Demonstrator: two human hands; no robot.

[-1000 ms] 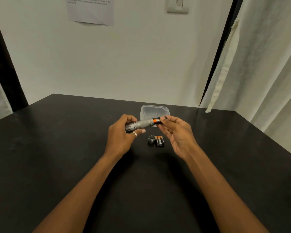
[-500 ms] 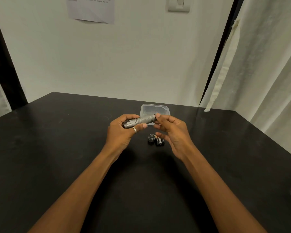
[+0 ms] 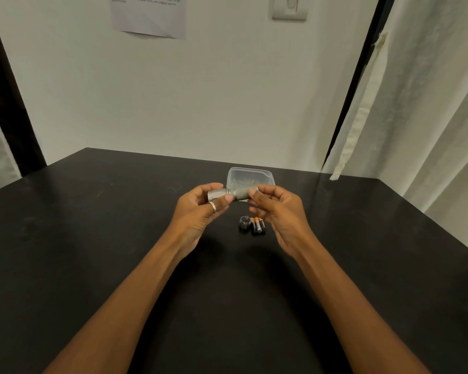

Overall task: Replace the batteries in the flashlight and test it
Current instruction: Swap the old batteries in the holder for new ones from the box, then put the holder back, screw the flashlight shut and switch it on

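A grey metal flashlight (image 3: 238,194) lies level above the black table (image 3: 92,238), held at its left end by my left hand (image 3: 200,209), which wears a ring. The fingertips of my right hand (image 3: 277,211) touch its right end; no battery sticks out there. Below, on the table, the flashlight's dark end cap (image 3: 245,222) stands beside a few loose batteries (image 3: 258,225) with orange tips, lying side by side.
A clear plastic container (image 3: 250,176) sits just behind the flashlight near the wall. A white wall with a taped paper (image 3: 149,16) and a switch (image 3: 289,8) rises at the back. White curtains (image 3: 416,117) hang along the table's right edge.
The orange-tipped battery that stuck out of the flashlight's right end a second ago has gone fully inside. My right fingertips followed it to the tube's end, and the flashlight has levelled out.
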